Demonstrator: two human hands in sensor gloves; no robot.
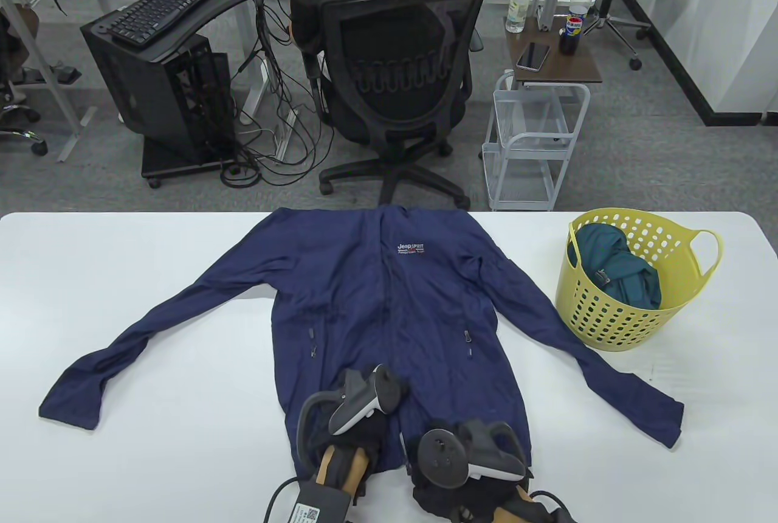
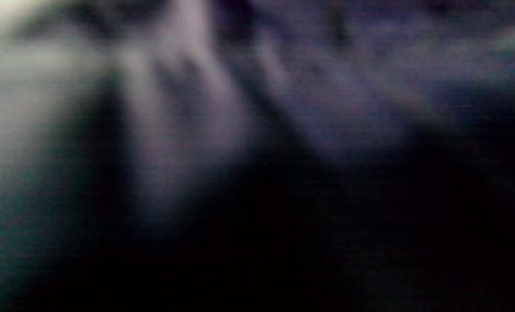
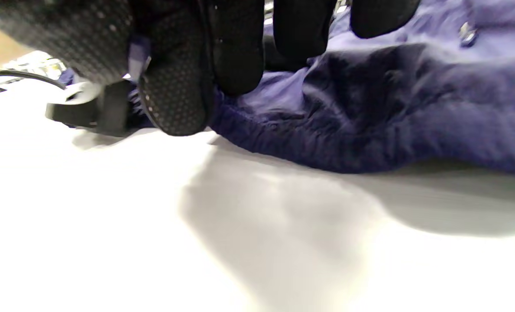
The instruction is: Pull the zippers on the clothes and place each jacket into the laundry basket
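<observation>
Table view shows the navy jacket (image 1: 389, 316) spread flat mid-table, not yet binned; right of it, the yellow laundry basket (image 1: 614, 316) already holds a teal jacket (image 1: 620, 277). At the near hem, the right hand (image 1: 471, 456) pinches fabric; the left hand (image 1: 358, 419) is hidden, its grip unclear.

Left wrist view blurred throughout; trackers hide both hands' fingers in table view.
</observation>
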